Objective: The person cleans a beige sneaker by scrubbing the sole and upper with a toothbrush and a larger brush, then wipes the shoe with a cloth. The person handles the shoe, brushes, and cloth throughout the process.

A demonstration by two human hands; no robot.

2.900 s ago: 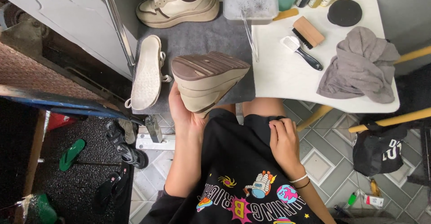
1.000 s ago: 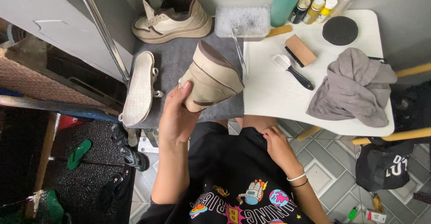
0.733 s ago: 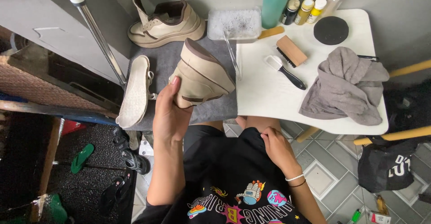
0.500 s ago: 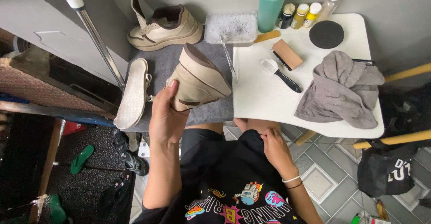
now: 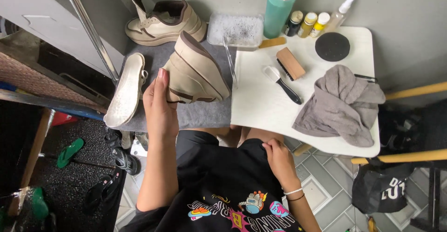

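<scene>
Left hand [image 5: 160, 108] holds one of two beige shoes [image 5: 195, 73].

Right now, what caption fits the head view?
Left hand tilts a beige shoe over a grey mat; right hand rests on the lap.

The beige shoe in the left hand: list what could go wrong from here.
1. Only the left hand holds the beige shoe, tilted on its side; the right hand rests at the lap, so the shoe could slip onto the grey mat.
2. The clear tray of foamy water stands close behind the shoe; a swing might knock or spill it.
3. The loose insole overhangs the mat edge and could fall.
</scene>
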